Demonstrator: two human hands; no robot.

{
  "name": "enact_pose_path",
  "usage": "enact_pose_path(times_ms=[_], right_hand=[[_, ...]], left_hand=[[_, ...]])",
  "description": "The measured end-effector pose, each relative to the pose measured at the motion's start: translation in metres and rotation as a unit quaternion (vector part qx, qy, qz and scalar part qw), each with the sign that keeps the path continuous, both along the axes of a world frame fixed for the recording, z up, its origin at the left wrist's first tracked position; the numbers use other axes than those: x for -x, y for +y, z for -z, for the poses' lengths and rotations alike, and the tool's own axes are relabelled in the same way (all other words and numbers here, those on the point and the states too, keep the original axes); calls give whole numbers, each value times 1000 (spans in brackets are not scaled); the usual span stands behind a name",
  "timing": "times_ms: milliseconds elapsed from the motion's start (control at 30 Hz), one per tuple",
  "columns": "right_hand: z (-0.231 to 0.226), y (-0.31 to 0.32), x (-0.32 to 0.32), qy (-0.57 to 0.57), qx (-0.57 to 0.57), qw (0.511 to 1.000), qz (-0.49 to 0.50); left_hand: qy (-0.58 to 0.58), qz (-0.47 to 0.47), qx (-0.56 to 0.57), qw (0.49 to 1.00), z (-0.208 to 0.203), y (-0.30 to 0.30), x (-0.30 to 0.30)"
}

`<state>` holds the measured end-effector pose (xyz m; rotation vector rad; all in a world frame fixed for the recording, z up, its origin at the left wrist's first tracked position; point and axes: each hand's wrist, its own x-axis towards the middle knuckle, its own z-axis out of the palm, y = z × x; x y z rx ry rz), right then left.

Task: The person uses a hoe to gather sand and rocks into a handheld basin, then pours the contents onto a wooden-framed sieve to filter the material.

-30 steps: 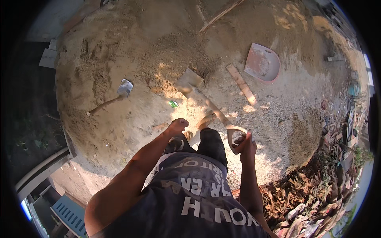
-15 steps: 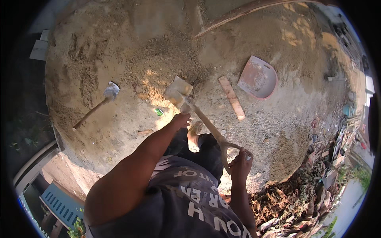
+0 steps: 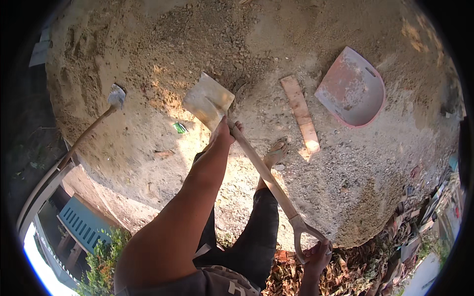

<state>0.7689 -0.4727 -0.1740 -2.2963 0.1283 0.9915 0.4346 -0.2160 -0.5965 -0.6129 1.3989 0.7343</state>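
I hold a square-bladed shovel (image 3: 266, 173) slantwise across my front, its pale metal blade pointing far left and its wooden D-shaped handle near right. My left hand (image 3: 227, 132) is closed round the shaft just behind the blade. At the other end, my right hand (image 3: 317, 253) wraps the crossbar of the D-handle. The blade is at the edge of a patch of loose, gravelly soil (image 3: 217, 54); whether it touches the ground I cannot tell. Beside the blade lies a small green wrapper (image 3: 179, 128).
A second shovel (image 3: 116, 96) with a long wooden handle lies at the left. To the right are a flat wooden board (image 3: 300, 113) and a dusty pink scoop-like pan (image 3: 353, 89). My sandalled right foot (image 3: 276, 152) stands near the board. Dry leaves (image 3: 345, 271) and scrap pile up near right.
My view has shifted, and my right foot now shows beside the board. Both hands keep their grip while the shovel's handle end has swung nearer and right.
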Motion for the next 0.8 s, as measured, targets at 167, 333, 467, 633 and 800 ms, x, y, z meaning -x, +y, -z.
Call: enact_pose_path(times_ms=[167,333,467,633,800], right_hand=[[85,-23,-84,-72,59,994,64],[86,-56,-199,-190,227,949,104],[58,-99,-292,-320,406,850,100],[77,-35,-309,-340,335,874,90],[249,107,-206,-206,149,965,72]], left_hand=[[57,80,15,995,50,-24,-63],[-74,-63,46,994,34,-64,-206],[-131,7,36,991,68,-118,-319],[-148,-6,126,981,59,-70,-365],[-24,-23,-67,997,175,122,-173]])
